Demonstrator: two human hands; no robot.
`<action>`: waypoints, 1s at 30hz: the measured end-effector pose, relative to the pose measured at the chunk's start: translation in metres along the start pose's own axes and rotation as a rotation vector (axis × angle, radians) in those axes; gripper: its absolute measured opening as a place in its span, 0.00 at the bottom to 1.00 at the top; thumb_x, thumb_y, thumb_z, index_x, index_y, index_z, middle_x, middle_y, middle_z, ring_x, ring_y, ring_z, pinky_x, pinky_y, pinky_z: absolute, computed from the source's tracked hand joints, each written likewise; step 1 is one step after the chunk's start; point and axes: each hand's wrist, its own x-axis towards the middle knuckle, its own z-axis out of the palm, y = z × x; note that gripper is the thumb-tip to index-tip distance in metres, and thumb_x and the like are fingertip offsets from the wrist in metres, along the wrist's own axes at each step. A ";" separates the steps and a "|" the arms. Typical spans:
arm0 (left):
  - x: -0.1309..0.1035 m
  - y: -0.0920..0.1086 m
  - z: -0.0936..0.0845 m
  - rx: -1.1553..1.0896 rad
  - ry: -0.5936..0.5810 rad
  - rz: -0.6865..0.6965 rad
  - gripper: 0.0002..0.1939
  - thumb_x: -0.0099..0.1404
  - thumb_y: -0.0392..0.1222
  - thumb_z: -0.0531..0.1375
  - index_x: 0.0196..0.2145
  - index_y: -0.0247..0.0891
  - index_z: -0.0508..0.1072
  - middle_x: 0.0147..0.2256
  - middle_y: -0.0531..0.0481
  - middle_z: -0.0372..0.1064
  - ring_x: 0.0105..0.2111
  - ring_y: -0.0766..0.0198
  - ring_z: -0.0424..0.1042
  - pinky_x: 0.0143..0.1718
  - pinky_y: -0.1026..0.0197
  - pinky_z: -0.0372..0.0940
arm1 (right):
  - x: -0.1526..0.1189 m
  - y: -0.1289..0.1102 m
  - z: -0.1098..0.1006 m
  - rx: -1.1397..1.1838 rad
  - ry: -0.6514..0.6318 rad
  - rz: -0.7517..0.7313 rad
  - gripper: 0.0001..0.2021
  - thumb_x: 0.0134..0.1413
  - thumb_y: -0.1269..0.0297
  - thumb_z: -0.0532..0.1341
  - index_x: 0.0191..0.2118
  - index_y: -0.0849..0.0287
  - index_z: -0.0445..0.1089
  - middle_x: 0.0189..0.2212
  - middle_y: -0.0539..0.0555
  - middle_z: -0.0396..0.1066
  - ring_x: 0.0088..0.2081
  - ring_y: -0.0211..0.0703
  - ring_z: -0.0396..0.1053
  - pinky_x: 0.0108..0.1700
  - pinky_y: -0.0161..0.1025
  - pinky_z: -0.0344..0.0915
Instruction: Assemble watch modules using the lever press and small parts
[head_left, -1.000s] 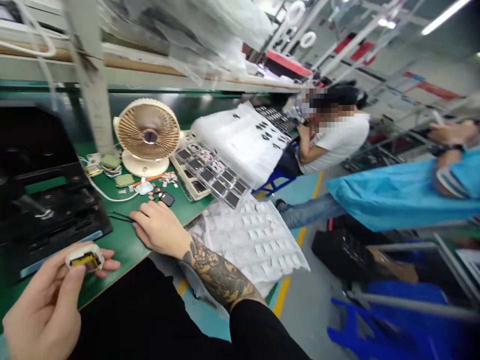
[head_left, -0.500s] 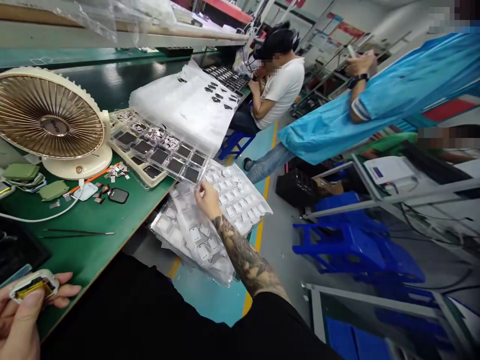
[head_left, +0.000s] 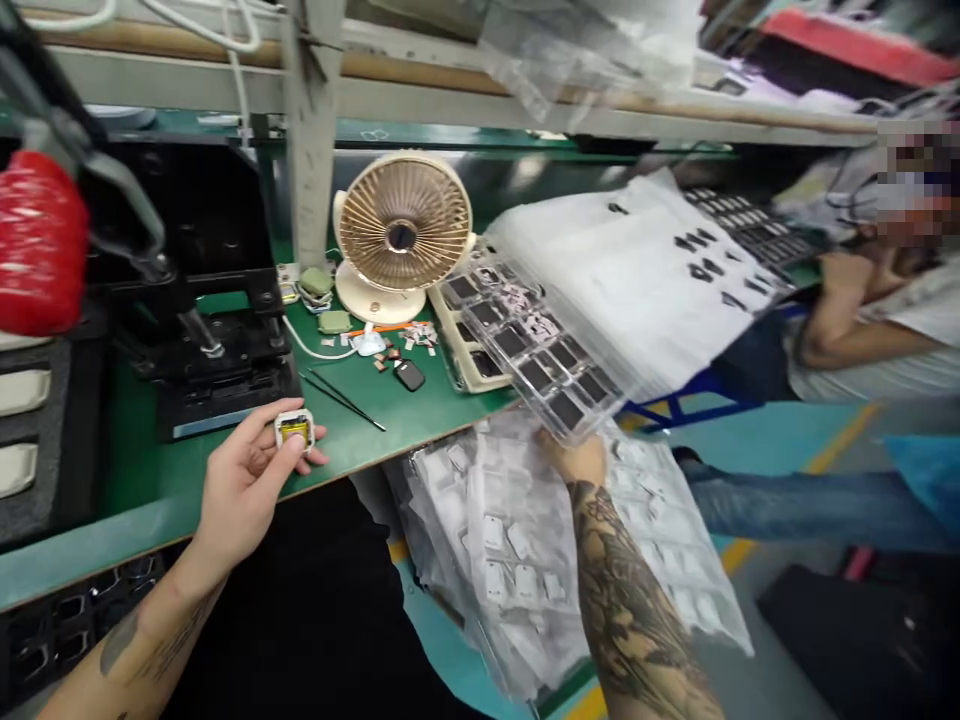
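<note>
My left hand holds a small white watch-like case between thumb and fingers, above the green table's front edge. Its open side faces up and shows a yellow part inside. My right hand is at the near corner of a clear plastic tray with dark square screens in its pockets. The tray's edge and blur hide its fingers, so I cannot tell whether it grips the tray. Below that hand lie clear bagged trays of white cases. Black tweezers rest on the table, right of my left hand.
A cream fan stands behind small loose parts and a black square piece. To the left are a black press and a foam tray. White sheets with black parts lie rightward. A co-worker sits at the far right.
My view has swung left, bringing the press and foam tray in. My left hand still holds the white case. My right hand remains near the clear tray's corner, now partly beneath its edge.
</note>
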 end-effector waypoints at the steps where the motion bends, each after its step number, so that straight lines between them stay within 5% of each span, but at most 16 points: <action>1: 0.000 0.000 -0.001 -0.016 -0.009 -0.006 0.23 0.78 0.51 0.70 0.63 0.36 0.77 0.48 0.38 0.87 0.39 0.54 0.87 0.40 0.57 0.79 | 0.002 0.003 0.001 -0.006 -0.029 -0.006 0.05 0.60 0.68 0.71 0.41 0.61 0.82 0.38 0.63 0.80 0.38 0.49 0.77 0.43 0.44 0.72; 6: -0.004 -0.002 -0.004 -0.056 -0.052 -0.071 0.26 0.78 0.53 0.70 0.65 0.37 0.74 0.52 0.35 0.86 0.40 0.51 0.88 0.39 0.55 0.80 | 0.005 0.023 -0.002 -0.047 -0.097 0.049 0.10 0.50 0.68 0.67 0.38 0.64 0.83 0.35 0.67 0.80 0.38 0.54 0.75 0.43 0.47 0.68; 13: -0.003 -0.002 -0.006 -0.043 -0.078 -0.072 0.24 0.79 0.53 0.69 0.64 0.38 0.75 0.53 0.36 0.86 0.38 0.53 0.87 0.38 0.55 0.78 | -0.016 0.035 -0.012 -0.051 -0.081 0.192 0.15 0.73 0.53 0.68 0.47 0.62 0.79 0.39 0.54 0.78 0.40 0.44 0.76 0.50 0.46 0.76; 17: -0.005 0.000 -0.007 0.004 -0.062 -0.044 0.25 0.77 0.53 0.71 0.64 0.38 0.76 0.50 0.38 0.87 0.40 0.52 0.87 0.40 0.55 0.78 | -0.040 0.030 -0.022 -0.006 -0.083 0.186 0.18 0.75 0.47 0.68 0.49 0.61 0.76 0.43 0.53 0.77 0.42 0.42 0.76 0.49 0.44 0.78; 20: -0.005 -0.001 -0.009 0.050 -0.027 -0.045 0.29 0.75 0.54 0.73 0.66 0.40 0.75 0.49 0.40 0.87 0.40 0.51 0.87 0.41 0.55 0.79 | -0.051 0.020 -0.039 0.037 0.040 0.152 0.16 0.72 0.50 0.68 0.47 0.60 0.77 0.42 0.54 0.75 0.40 0.43 0.73 0.51 0.46 0.75; 24: -0.006 -0.004 -0.010 0.025 -0.025 -0.029 0.22 0.76 0.53 0.72 0.59 0.41 0.77 0.50 0.41 0.87 0.41 0.52 0.87 0.41 0.55 0.79 | -0.076 -0.021 -0.073 0.132 0.386 0.087 0.17 0.74 0.54 0.55 0.47 0.61 0.76 0.42 0.60 0.72 0.42 0.49 0.70 0.53 0.51 0.71; 27: -0.005 -0.006 -0.008 0.012 -0.024 -0.016 0.18 0.77 0.53 0.71 0.55 0.40 0.78 0.51 0.40 0.87 0.42 0.52 0.87 0.41 0.55 0.79 | -0.109 -0.083 -0.091 0.251 0.592 -0.018 0.19 0.78 0.54 0.48 0.51 0.59 0.72 0.43 0.61 0.69 0.46 0.54 0.70 0.51 0.53 0.71; 29: -0.004 -0.005 -0.005 0.021 -0.022 -0.018 0.18 0.77 0.54 0.71 0.55 0.40 0.77 0.51 0.39 0.87 0.40 0.52 0.87 0.40 0.55 0.79 | -0.128 -0.138 -0.097 0.447 0.513 -0.367 0.11 0.77 0.57 0.56 0.51 0.54 0.73 0.41 0.57 0.72 0.43 0.52 0.72 0.48 0.50 0.72; 30: -0.004 -0.006 -0.004 0.029 -0.024 -0.020 0.19 0.76 0.54 0.71 0.55 0.39 0.77 0.51 0.39 0.87 0.39 0.53 0.87 0.39 0.56 0.79 | -0.134 -0.167 -0.098 0.534 0.334 -0.634 0.10 0.75 0.60 0.60 0.55 0.52 0.74 0.43 0.57 0.74 0.44 0.52 0.74 0.48 0.50 0.73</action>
